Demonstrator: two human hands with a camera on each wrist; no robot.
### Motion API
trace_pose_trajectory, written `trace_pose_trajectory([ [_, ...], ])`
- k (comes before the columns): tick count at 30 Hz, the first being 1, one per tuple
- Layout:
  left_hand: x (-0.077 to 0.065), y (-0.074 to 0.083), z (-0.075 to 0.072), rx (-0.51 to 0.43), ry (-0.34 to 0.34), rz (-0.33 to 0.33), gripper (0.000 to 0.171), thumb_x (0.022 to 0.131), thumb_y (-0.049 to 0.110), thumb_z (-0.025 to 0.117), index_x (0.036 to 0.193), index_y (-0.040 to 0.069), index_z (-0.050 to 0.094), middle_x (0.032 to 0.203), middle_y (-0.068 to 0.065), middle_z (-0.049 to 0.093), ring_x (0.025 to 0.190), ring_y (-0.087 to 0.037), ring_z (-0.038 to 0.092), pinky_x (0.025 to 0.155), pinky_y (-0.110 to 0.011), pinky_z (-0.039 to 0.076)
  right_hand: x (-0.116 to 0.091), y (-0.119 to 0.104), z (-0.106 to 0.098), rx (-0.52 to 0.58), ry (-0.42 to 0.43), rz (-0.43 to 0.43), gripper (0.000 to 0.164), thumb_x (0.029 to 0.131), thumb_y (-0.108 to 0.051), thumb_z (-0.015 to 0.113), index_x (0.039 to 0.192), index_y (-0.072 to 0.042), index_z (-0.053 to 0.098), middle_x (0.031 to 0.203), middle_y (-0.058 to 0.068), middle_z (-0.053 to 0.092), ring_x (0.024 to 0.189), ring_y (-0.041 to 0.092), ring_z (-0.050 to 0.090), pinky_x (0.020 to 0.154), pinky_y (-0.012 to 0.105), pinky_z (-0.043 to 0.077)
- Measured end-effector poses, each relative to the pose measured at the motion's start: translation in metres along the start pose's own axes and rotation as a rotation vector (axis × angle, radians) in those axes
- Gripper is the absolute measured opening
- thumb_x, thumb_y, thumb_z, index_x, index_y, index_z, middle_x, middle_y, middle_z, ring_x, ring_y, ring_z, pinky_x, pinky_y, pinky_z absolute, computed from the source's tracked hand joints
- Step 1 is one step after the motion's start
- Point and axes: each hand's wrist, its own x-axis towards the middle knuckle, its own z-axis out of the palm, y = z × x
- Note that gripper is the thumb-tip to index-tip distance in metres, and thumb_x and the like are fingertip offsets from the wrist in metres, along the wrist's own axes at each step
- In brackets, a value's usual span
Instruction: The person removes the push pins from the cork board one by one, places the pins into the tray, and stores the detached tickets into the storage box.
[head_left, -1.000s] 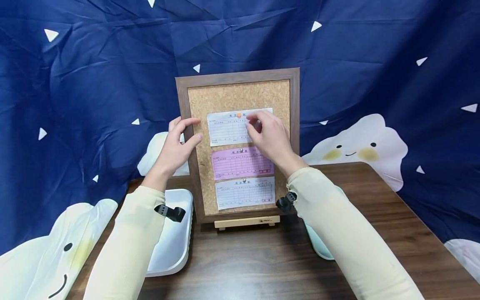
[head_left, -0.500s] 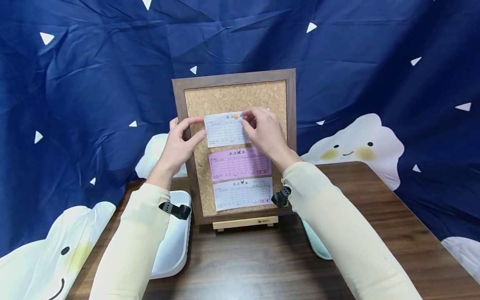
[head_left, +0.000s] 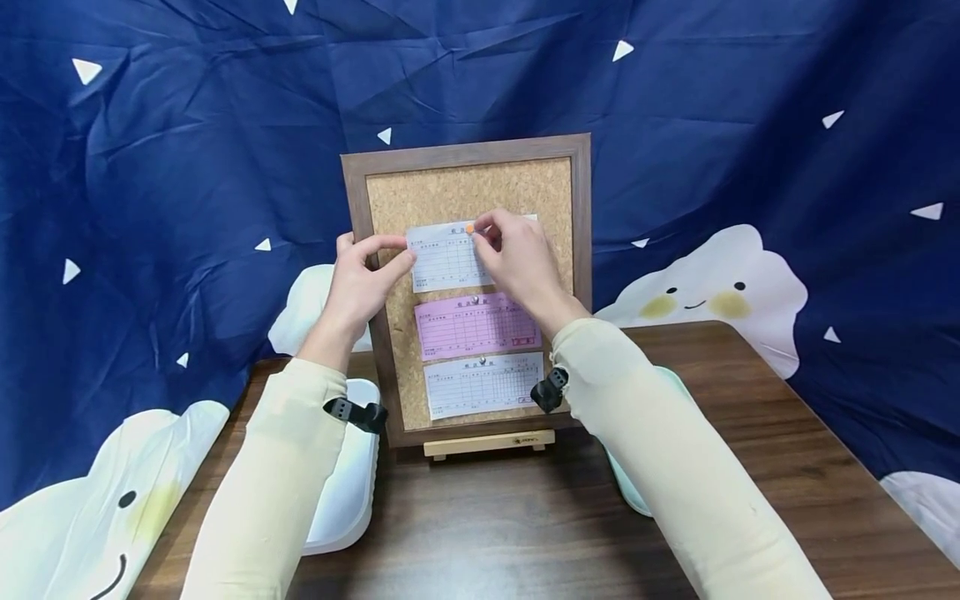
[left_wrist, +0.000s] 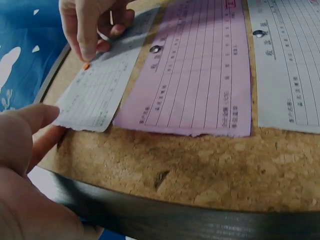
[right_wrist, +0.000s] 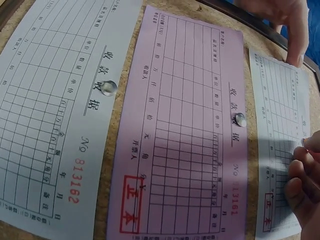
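At the top of a framed corkboard (head_left: 468,179), a white receipt slip (head_left: 442,258) is held by an orange pushpin (head_left: 470,228). My right hand (head_left: 521,258) pinches the pin between thumb and forefinger and covers the slip's right part. The thumb and forefinger of my left hand (head_left: 363,271) pinch the slip's left edge; the left wrist view shows these fingertips (left_wrist: 50,112) at its corner. Below, a pink receipt (head_left: 457,329) and another white receipt (head_left: 465,387) hang from silver pushpins. In the right wrist view, both lower receipts carry printed grids and red numbers.
The board leans on a small wooden stand (head_left: 489,443) on a brown table (head_left: 465,525). A white tray (head_left: 337,525) stands left under my forearm. To the right, a green tray (head_left: 630,483) is partly hidden by my sleeve. A blue curtain (head_left: 225,125) hangs behind.
My right hand has moved left to the orange pushpin. My left hand has moved right to the slip's edge, its thumb closing toward the forefinger. The receipts stay pinned.
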Motion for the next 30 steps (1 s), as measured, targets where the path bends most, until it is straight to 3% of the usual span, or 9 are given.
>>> trace_pose_trajectory([
  [3,0.001,0.0,0.004,-0.008,0.038,-0.01,0.033,0.101,0.027,0.075,0.125,0.004,0.076,0.163,-0.019,0.026,0.143,-0.034,0.031,0.116,-0.049,0.034,0.0,-0.001,0.003,0.003,0.016,-0.005,0.017,0.104,-0.013,0.067,0.114,-0.003,0.075,0.096,0.013,0.075,0.089,0.027,0.064,0.086,0.042,0.052],
  [11,0.001,0.0,0.011,-0.012,0.118,0.012,0.032,0.099,0.023,0.075,0.121,0.0,0.077,0.167,-0.021,0.025,0.159,-0.035,0.022,0.129,-0.05,0.026,0.002,-0.006,0.008,-0.031,0.046,0.007,0.015,0.105,-0.016,0.068,0.111,-0.005,0.074,0.09,0.01,0.073,0.084,0.024,0.063,0.082,0.041,0.052],
  [30,0.003,0.0,0.016,-0.008,0.145,0.018,0.027,0.098,0.02,0.075,0.117,0.002,0.079,0.163,-0.022,0.03,0.16,-0.037,0.022,0.132,-0.047,0.022,0.006,-0.012,0.009,-0.189,0.029,-0.02,0.016,0.103,-0.016,0.067,0.111,-0.003,0.072,0.099,0.014,0.08,0.086,0.031,0.075,0.084,0.043,0.062],
])
